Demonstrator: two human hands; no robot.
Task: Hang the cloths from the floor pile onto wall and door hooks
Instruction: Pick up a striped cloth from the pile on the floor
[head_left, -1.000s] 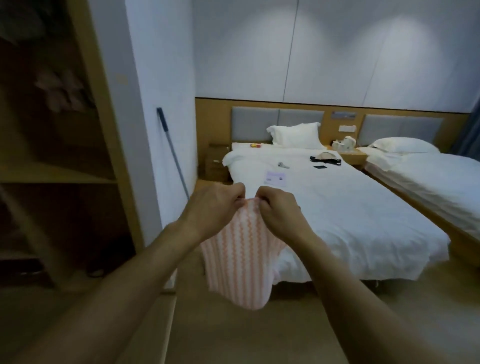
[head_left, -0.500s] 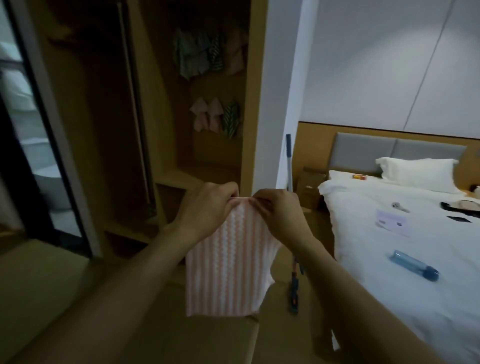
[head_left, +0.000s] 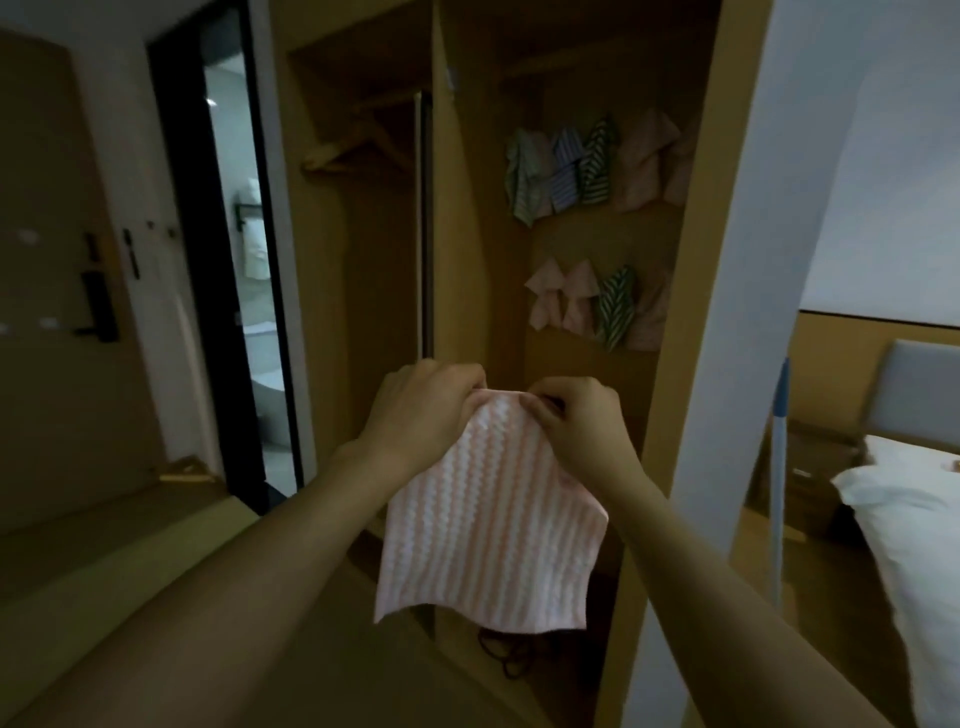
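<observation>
Hands (head_left: 421, 410) (head_left: 576, 421) pinch pink striped cloth (head_left: 488, 514); writing unreadable.

Pink striped cloth (head_left: 488, 519) between both hands (head_left: 498, 410)

Dim room. An open wooden wardrobe (head_left: 467, 260) fills twelve o'clock, a dark-framed bathroom doorway (head_left: 244, 291) at ten o'clock, a white wall (head_left: 883, 182) at two o'clock, a white bed (head_left: 914, 545) at four o'clock, tan floor (head_left: 104, 545) below.

No text, label, brand, number or sign can be read anywhere here.
</observation>
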